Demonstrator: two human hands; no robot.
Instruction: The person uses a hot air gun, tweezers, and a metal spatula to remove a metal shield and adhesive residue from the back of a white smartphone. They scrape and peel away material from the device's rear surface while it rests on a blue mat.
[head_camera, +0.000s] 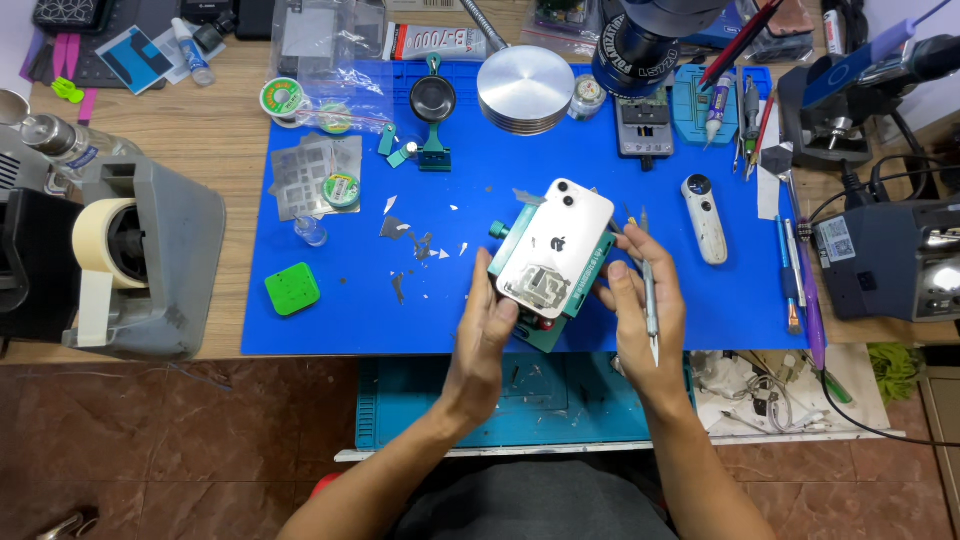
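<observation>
Here the white phone (556, 245) lies back-up and tilted in a green clamp (575, 300) near the front edge of the blue mat (330, 320), with part of its back glass near the lower end already broken away to a bare metallic patch. The risk, as I judge it, lies in that exposed patch and in the tool: the right hand (645, 310) holds a thin metal tool (650, 300) pinched along its fingers, tip pointing down toward the person, and a slip could gouge the phone or prick the palm. Glass shards (410, 245) scattered on the mat could also cut a finger. The clamp itself could tip, since it appears half lifted rather than flat on the mat. The left hand (485, 335) is spread, fingers loosely curled, thumb and fingertips touching the clamp's lower left corner. The right hand's fingers are closed on the tool while its fingertips rest against the clamp's right side. A green square block (292, 289) sits well apart to the left.
</observation>
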